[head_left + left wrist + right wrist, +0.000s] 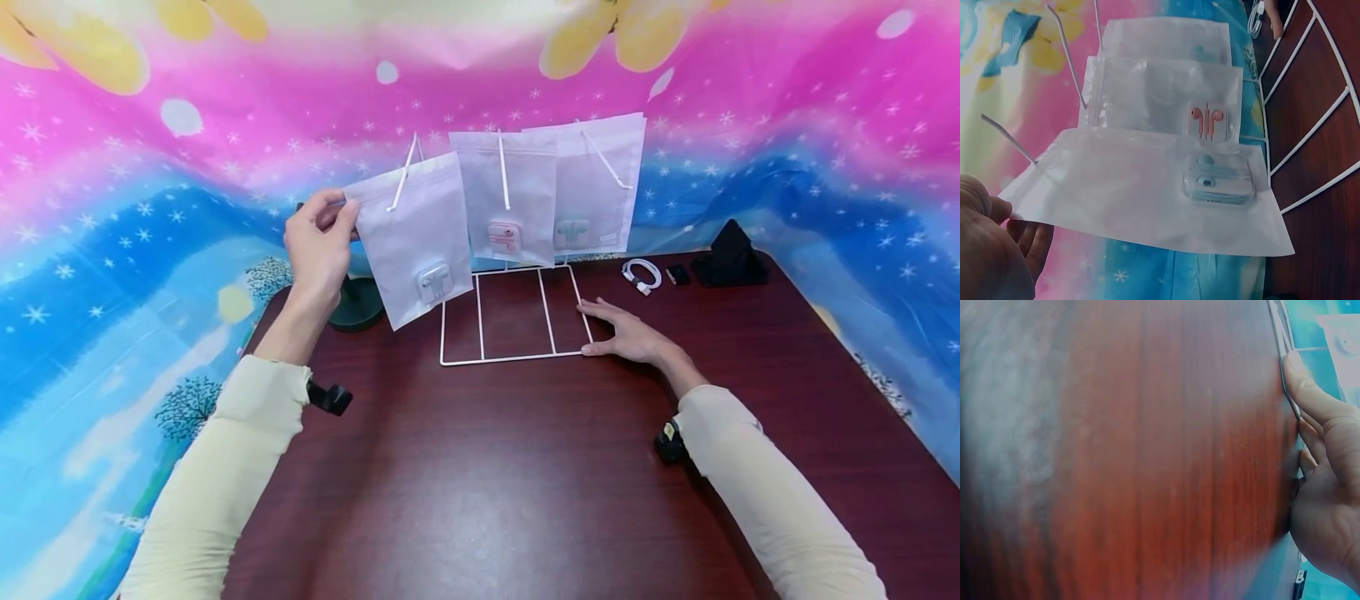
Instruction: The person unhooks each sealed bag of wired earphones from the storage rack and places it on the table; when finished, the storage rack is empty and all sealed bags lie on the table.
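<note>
My left hand (321, 242) pinches the upper corner of a translucent zip bag (408, 250) with boxed white earphones (1219, 181) in it. The bag hangs tilted on a hook (402, 177) of a white wire display rack (517, 358). Beside it hangs a second zip bag (517, 183) with pink earphones (505, 237). Farthest right is a third bag (600, 183), holding pale green earphones (573, 231). My right hand (630, 335) rests at the right side of the rack's base, thumb by the front corner and fingers extended along the side wire.
Behind the right hand lie a coiled white cable (642, 276), a small black item (678, 274) and a black stand (731, 257). A dark round base (357, 305) stands behind the left wrist. A patterned cloth (825, 167) surrounds the brown table (487, 467).
</note>
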The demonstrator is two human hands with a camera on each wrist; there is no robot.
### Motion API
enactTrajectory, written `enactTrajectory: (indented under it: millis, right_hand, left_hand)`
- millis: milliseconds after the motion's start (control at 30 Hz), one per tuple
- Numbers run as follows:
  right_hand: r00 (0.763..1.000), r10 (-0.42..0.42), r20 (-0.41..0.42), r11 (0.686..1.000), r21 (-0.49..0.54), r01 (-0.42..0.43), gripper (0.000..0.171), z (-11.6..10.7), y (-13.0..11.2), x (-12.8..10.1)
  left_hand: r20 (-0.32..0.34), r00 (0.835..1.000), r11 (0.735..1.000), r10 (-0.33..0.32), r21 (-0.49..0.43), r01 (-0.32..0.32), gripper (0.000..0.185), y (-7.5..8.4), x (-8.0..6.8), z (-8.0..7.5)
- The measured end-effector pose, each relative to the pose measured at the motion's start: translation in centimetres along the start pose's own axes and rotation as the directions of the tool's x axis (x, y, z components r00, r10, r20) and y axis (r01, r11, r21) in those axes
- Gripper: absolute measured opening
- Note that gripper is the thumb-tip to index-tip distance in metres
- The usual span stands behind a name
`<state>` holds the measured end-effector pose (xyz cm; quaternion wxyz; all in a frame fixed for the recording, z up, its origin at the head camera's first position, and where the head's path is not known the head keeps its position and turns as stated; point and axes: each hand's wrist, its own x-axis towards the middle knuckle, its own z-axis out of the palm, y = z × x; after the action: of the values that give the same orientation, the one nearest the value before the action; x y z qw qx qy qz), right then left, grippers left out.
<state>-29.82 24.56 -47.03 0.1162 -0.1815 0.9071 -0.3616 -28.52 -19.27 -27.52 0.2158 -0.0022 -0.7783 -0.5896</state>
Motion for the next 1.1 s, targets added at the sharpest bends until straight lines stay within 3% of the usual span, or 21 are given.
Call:
enactTrajectory:
  millis: [367, 533, 767, 967, 1100]
  right_hand:
    - [1.0, -0.003, 0.003, 1.0, 0.005, 0.003, 0.087, 0.1, -0.1, 0.0]
    - [1.0, -0.004, 0.001, 1.0, -0.002, 0.004, 0.087, 0.0, -0.1, 0.0]
    - [1.0, 0.005, 0.001, 1.0, 0.009, -0.005, 0.087, -0.2, -0.2, -0.1]
    - [1.0, -0.002, -0.005, 1.0, 0.005, 0.002, 0.086, -0.2, -0.2, -0.1]
    - [1.0, -0.012, -0.005, 1.0, 0.005, 0.012, 0.085, 0.0, -0.2, 0.0]
  left_hand:
    - [-0.014, 0.996, 0.995, 0.083, -0.057, -0.084, 0.026, 0.5, -3.3, -1.9]
    - [-0.019, 0.996, 0.99, 0.084, -0.114, -0.085, 0.025, 1.1, -4.3, -2.7]
    - [-0.024, 0.996, 0.95, 0.084, -0.299, -0.088, 0.02, 1.9, -5.4, -3.4]
    - [-0.042, 0.991, 0.933, 0.127, -0.334, -0.134, 0.019, 2.4, -6.2, -4.0]
    - [-0.049, 0.992, 0.934, 0.114, -0.335, -0.124, 0.018, 2.4, -6.8, -4.6]
